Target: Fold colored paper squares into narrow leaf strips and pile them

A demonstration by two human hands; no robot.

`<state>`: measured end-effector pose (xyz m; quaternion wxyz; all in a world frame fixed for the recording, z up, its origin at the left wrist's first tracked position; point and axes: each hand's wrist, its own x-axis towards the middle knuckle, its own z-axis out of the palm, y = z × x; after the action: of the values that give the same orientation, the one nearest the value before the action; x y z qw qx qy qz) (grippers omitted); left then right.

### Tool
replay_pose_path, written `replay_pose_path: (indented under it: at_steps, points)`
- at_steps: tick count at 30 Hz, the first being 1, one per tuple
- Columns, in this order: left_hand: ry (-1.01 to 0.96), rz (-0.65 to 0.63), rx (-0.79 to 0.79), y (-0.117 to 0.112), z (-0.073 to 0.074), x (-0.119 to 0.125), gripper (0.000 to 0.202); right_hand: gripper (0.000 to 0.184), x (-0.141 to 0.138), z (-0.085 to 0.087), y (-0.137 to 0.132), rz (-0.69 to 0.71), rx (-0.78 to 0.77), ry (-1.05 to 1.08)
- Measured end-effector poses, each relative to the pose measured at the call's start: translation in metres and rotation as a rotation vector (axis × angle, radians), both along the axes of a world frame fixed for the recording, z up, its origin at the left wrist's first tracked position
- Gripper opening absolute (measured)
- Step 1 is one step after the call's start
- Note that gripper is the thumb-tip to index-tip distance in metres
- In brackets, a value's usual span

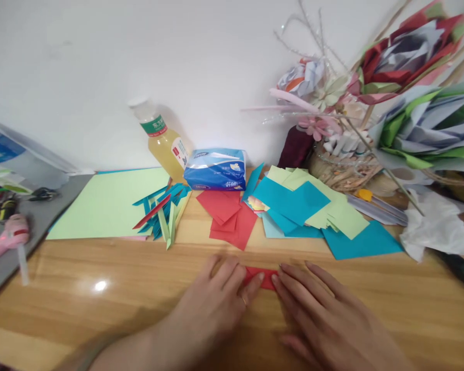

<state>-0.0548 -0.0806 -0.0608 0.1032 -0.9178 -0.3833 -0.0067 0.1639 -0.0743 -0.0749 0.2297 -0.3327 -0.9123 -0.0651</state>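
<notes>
A narrow folded strip of red paper [266,277] lies on the wooden table between my two hands. My left hand [222,293] has its fingers curled around the left end, with the thumb pressed on top of the strip. That hand covers part of the paper. My right hand [320,304] lies palm down with fingers stretched out, and its fingertips touch the strip's right end. Just beyond are loose red paper squares [232,216]. Folded strips in teal, green and red [164,211] form a pile to the left.
Teal squares [294,201] and light green squares [344,214] overlap at right. Against the wall are a drink bottle [164,144] and a tissue pack [215,170]. Green sheets [112,206] and a pink glue gun [13,234] lie left. Paper flowers [417,62] stand at right.
</notes>
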Motion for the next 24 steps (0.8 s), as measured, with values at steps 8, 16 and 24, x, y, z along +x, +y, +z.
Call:
replay_pose_path:
  at_steps: [8, 16, 24]
  points:
    - [0.075, -0.108, 0.125, -0.004, -0.001, 0.001, 0.037, 0.058, 0.007, 0.001, 0.000, -0.013, -0.027, -0.032]
    - [0.020, -0.045, 0.158, -0.016, -0.006, -0.001, 0.039, 0.061, 0.040, 0.005, 0.004, 0.129, -0.010, -0.312]
    - [-0.031, -0.062, 0.079, -0.008, -0.002, -0.010, 0.029, 0.054, 0.044, 0.005, 0.003, 0.115, 0.014, -0.300]
